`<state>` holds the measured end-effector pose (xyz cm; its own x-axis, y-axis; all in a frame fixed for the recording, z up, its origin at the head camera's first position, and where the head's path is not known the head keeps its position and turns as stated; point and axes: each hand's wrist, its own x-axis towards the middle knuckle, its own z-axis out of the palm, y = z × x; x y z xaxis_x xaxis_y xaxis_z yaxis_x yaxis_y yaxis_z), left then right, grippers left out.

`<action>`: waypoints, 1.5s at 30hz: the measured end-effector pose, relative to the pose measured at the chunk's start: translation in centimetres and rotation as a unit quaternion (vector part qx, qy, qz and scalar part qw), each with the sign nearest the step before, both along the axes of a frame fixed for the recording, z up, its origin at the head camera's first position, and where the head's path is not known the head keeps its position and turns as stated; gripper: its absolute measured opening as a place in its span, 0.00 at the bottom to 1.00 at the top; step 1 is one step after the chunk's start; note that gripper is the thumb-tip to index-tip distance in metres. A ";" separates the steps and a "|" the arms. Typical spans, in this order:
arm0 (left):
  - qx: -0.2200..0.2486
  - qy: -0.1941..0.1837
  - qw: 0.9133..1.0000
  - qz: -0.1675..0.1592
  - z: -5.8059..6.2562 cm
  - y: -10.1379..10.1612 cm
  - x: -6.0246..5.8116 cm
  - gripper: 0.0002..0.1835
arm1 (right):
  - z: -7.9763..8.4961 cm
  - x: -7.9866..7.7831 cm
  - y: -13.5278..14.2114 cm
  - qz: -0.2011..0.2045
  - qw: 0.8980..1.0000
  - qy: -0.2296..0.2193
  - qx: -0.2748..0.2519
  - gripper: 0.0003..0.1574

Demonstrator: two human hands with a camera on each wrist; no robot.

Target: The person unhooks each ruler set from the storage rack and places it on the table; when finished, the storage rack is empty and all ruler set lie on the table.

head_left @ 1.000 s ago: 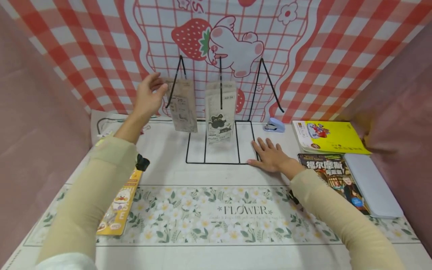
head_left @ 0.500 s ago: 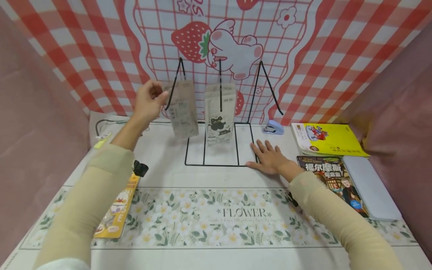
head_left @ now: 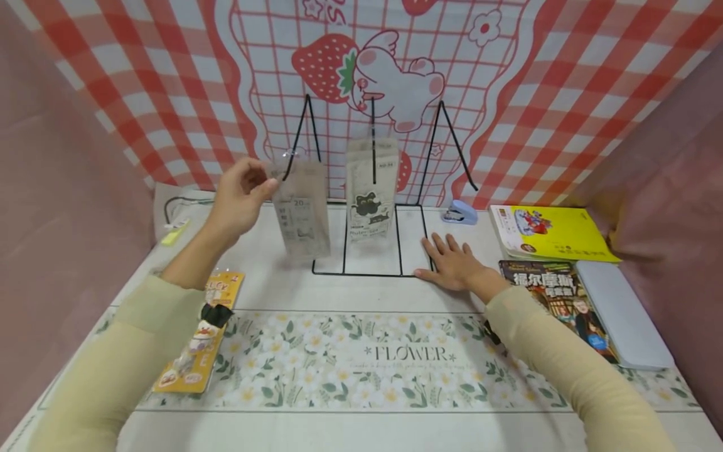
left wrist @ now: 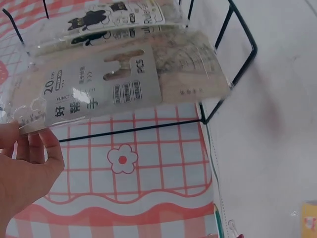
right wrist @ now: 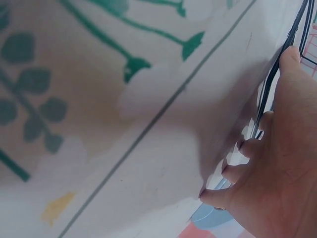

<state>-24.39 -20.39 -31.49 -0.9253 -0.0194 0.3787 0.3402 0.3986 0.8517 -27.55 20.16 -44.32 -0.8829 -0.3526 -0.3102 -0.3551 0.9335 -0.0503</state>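
Note:
My left hand (head_left: 243,196) pinches the upper left edge of a clear-plastic ruler set packet (head_left: 302,220) marked 20 cm. In the left wrist view, thumb and fingers grip a corner of this ruler set packet (left wrist: 126,82). Its clear hanging tab overlaps the front end of the left prong of a black wire display rack (head_left: 369,274). A second ruler set packet (head_left: 369,207), printed with black cats, hangs on the middle prong; the right prong holds nothing. My right hand (head_left: 454,263) rests with spread, straight fingers on the rack's base at its front right corner.
A purple stapler (head_left: 459,213) sits behind my right hand. Farther right lie a yellow book (head_left: 559,232), a dark comic-style book (head_left: 556,298) and a pale grey case (head_left: 621,314). An orange card pack (head_left: 194,351) lies under my left forearm. A checked cloth (head_left: 508,125) hangs behind the rack.
My left hand has drawn the 20 cm ruler set packet forward and down along the left prong toward its front end. The right hand stays on the rack's base.

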 end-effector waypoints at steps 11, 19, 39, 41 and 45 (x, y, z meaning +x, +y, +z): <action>0.078 0.056 0.993 -0.072 -0.2 -1.0 3.5 0.06 | 0.1 -0.2 -0.1 0.007 1.000 -0.005 0.008 0.56; 0.133 0.055 0.980 -0.139 -0.9 -2.8 5.6 0.09 | 0.5 -0.1 -0.3 0.001 1.000 -0.010 0.003 0.57; -0.007 -0.217 0.970 -0.112 -9.9 -6.4 6.1 0.20 | 0.0 -0.3 0.1 0.003 1.000 -0.008 0.002 0.58; -0.028 -0.229 0.967 -0.108 -10.4 -6.6 6.1 0.21 | -0.1 -0.3 0.1 0.003 1.000 -0.005 0.004 0.58; -0.060 -0.246 0.963 -0.091 -11.3 -7.0 6.1 0.21 | -0.2 -0.3 0.2 0.004 1.000 -0.004 0.005 0.58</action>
